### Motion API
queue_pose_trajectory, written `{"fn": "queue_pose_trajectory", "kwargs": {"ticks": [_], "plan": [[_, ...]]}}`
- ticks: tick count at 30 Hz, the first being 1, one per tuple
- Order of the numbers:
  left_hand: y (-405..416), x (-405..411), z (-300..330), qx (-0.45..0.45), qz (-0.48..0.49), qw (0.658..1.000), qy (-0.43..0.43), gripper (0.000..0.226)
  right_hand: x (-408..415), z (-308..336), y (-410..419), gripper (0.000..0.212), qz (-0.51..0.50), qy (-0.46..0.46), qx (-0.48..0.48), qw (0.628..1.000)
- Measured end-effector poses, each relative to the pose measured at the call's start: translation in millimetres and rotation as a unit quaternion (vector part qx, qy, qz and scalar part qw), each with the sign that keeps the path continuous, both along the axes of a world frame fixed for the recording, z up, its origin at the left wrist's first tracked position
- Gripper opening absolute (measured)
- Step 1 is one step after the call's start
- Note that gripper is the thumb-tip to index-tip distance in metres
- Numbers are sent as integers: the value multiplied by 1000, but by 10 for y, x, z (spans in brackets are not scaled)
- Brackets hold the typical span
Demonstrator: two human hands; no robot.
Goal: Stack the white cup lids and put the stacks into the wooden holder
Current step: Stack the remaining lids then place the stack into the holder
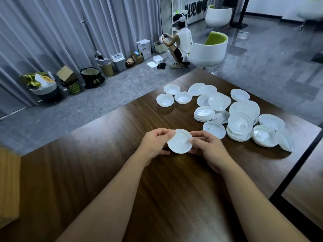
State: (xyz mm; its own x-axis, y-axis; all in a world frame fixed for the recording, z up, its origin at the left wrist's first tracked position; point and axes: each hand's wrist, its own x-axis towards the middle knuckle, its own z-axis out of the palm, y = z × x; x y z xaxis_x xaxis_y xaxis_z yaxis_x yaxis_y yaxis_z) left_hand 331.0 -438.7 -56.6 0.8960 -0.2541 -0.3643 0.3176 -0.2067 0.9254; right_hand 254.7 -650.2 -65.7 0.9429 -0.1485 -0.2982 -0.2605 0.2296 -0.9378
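Note:
Both my hands hold one white cup lid (179,142) just above the dark wooden table (108,168). My left hand (154,143) pinches its left rim with fingers and thumb. My right hand (208,147) pinches its right rim. Many more white lids lie loose or in low stacks to the right, such as a short stack (204,113) and a taller stack (239,127). Three single lids (172,89) lie apart at the far side. At the left edge a light wooden object (8,186) shows only in part; I cannot tell whether it is the holder.
The table's right edge (297,170) runs diagonally beside the lids, with another surface beyond it. On the floor behind, a person (181,42) crouches by a white and green chair (208,49). Bins and boxes (73,79) line the grey curtain.

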Motion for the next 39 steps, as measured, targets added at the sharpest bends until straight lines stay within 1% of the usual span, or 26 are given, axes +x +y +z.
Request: {"fn": "queue_pose_trajectory", "kwargs": {"ticks": [3,5,7,8,10,13,14,17,19,22,24,25,28,30,33,36,39], "plan": [[-212,89,58,64,34,997,-33,27,-26,44,-171,21,-56,9,5,998],[-383,134,40,84,40,994,-58,20,-85,57,-333,21,-93,20,3,995],[-579,165,25,94,18,993,-62,12,-177,37,-483,20,-121,31,-11,992],[-687,178,21,98,3,993,-60,13,-227,23,-545,20,-132,35,-16,990],[-920,188,42,111,-16,992,-54,20,-339,-2,-647,22,-152,39,-18,987],[-1184,190,98,152,-38,986,-53,31,-471,-36,-738,36,-174,40,-17,984],[-1245,188,114,174,-48,982,-58,32,-502,-48,-762,37,-180,40,-16,983],[-1308,210,114,225,-69,968,-88,24,-553,-71,-790,30,-185,42,-7,982],[-1268,213,83,201,-60,975,-70,19,-563,-79,-784,26,-185,43,-2,982],[-1086,198,16,71,-34,997,3,15,-558,-78,-777,31,-183,43,-2,982],[-909,199,-20,4,-23,999,35,12,-537,-67,-777,23,-179,45,2,983],[-817,200,-20,-10,-8,999,44,12,-526,-58,-778,18,-177,47,3,983],[-568,186,-10,-29,57,996,64,19,-481,-40,-768,15,-170,47,13,984],[-426,144,4,-49,69,993,84,21,-442,-18,-732,15,-163,45,21,985],[-334,90,21,-32,37,995,87,38,-378,8,-661,16,-147,39,24,988],[-383,52,78,33,-15,999,25,43,-312,23,-568,18,-112,30,27,993],[-414,6,135,51,-80,995,-29,50,-244,31,-458,19,-77,21,21,997]]}}
